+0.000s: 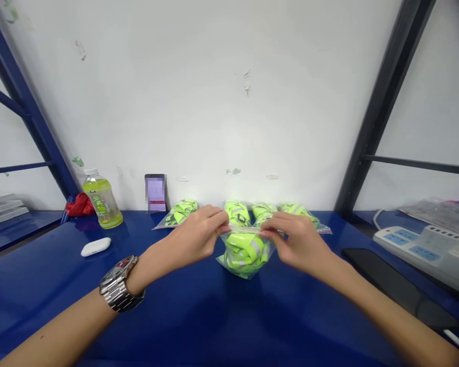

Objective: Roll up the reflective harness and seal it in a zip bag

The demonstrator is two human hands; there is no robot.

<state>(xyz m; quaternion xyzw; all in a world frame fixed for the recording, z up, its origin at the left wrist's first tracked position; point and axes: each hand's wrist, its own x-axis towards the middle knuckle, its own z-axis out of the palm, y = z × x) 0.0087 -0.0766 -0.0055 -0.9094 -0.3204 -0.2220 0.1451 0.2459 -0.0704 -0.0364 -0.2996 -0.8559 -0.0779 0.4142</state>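
Between my hands hangs a clear zip bag (246, 255) with a bundle of neon-yellow straps and silvery reflective strips inside. My left hand (201, 228) pinches the left end of the bag's top edge between thumb and fingers. At the right end, my right hand (290, 234) grips the same edge in a pinch. The top edge is stretched straight between them; whether its seal is closed I cannot tell. Behind it, along the wall, lie several similar bags, among them one bag (182, 210) at the left and another bag (300, 210) at the right.
On the blue table (168, 316) a drink bottle (103, 200), a white earbud case (96, 246) and a propped phone (155, 192) stand to the left. A power strip (424, 250) and a dark flat device (398, 285) lie right. Metal posts flank the table.
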